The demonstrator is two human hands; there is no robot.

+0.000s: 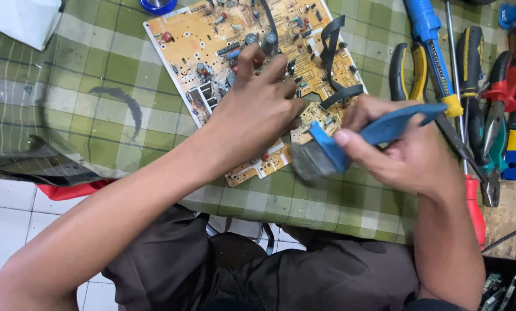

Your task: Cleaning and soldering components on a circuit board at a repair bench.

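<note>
While my left hand presses spread fingers on the tan circuit board at upper centre, my right hand fingers clamp the blue-handled brush, bristles pointing lower left, just beside the board's near edge.

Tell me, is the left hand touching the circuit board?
Touching. The head view shows the left hand lying flat on the tan circuit board, its fingers spread over the components, while the right hand holds a blue-handled brush at the board's lower edge.
</note>
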